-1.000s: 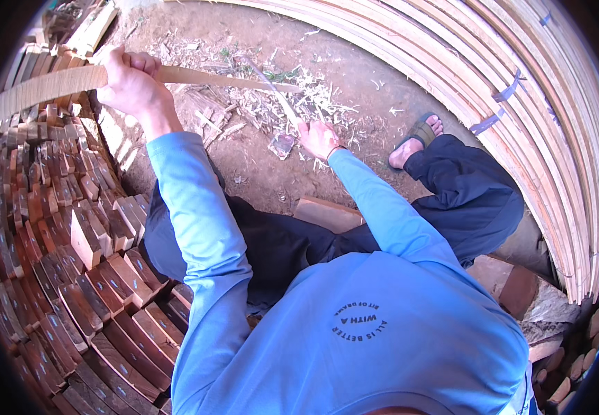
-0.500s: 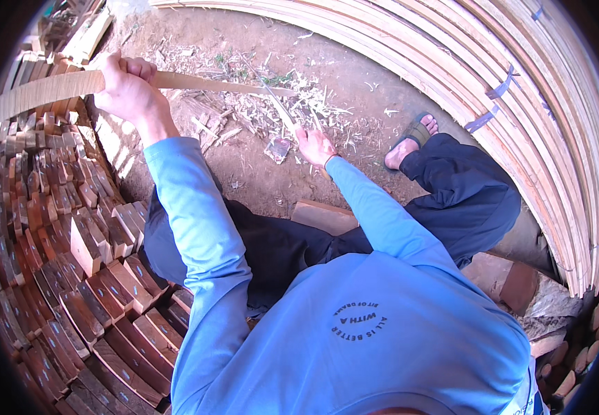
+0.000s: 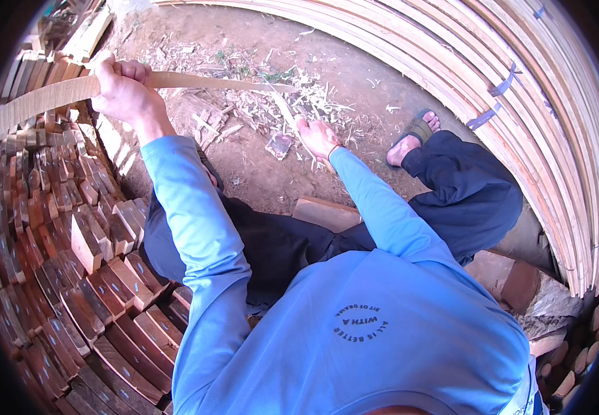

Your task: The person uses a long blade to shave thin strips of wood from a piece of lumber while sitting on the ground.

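Observation:
My left hand is closed round a long pale wooden slat, held up at the far left. The slat's narrow end reaches across toward the middle. In my right hand, fingers wrapped, is a long, narrow knife; its grip is mostly hidden. The upper part of the blade is by the slat's tip, and I cannot tell if they touch. Curled wood shavings lie on the ground beneath both.
Stacked wooden blocks fill the left side. Long bundled wood strips, tied with bluish bands, curve along the right. A brick-like block lies near my legs. My sandalled foot is on the dirt at right.
My left hand has shifted slightly left with the slat. The knife hand has moved only a little, down and to the right.

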The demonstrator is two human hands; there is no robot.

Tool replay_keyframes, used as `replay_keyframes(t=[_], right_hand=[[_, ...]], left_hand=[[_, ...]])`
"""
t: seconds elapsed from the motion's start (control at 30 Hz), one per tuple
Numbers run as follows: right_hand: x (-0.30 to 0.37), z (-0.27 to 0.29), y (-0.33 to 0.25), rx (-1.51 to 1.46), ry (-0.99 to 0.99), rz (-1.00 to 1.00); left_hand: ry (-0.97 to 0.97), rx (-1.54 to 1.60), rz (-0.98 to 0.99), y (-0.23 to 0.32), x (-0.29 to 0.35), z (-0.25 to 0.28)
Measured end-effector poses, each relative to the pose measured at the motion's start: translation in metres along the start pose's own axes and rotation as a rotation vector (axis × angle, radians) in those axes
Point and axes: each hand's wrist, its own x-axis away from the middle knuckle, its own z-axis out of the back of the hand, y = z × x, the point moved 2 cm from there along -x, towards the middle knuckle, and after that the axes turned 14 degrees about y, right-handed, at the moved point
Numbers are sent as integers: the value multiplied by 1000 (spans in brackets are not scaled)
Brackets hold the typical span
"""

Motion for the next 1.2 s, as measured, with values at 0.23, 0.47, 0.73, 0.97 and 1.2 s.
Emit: replay_keyframes(t=[0.23,0.47,0.73,0.97,1.2], right_hand=[[-3,-7,-4,41,271,321],[-17,11,45,35,76,-135],[-14,-8,28,-53,161,119],[-7,-7,6,-150,-15,-152],[-17,-29,19,60,274,336]], left_hand=[[-36,-48,9,-1,14,-14],[-22,23,-4,-1,4,-7],[-35,-64,-22,0,14,-17],[23,-96,22,-3,6,0],[-18,-82,7,2,18,-11]])
